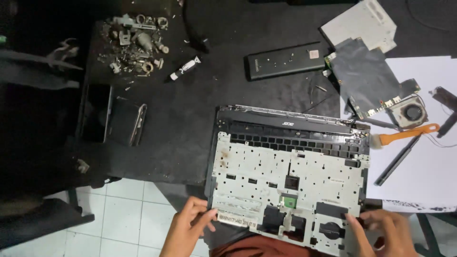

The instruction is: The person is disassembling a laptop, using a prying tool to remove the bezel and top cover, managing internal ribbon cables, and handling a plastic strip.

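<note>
Two hands were on the near edge of the laptop shell (290,176), which lay upside down across the front of the black mat (190,123), its pale metal plate facing up and its near edge hanging over the person's lap. The left hand (188,228) pinched the near left corner, thumb on top by the white label strip (236,220), fingers curled under the edge, so a real grasp on the shell. The right hand (388,233) sat at the near right corner with fingers bent against the rim, touching it; whether it truly clamped the edge, I could not tell.

Beyond the shell, a long black battery pack (284,61) rested on the mat, well apart. To its right lay a circuit board (369,78) under a dark sheet, with a small round fan (412,113) at its corner, both partly on the white paper (419,162). An orange-handled brush (407,133) lay on that paper just beside the shell's far right corner, and a thin black stick (397,162) lay near it. A flat grey drive (359,24) sat at the top. Far left, a heap of small metal scraps (135,43), a little white-and-black tube (185,69) near it, and a dark phone-like slab (114,121) at the mat's left edge. White floor tiles (124,214) showed below.
</note>
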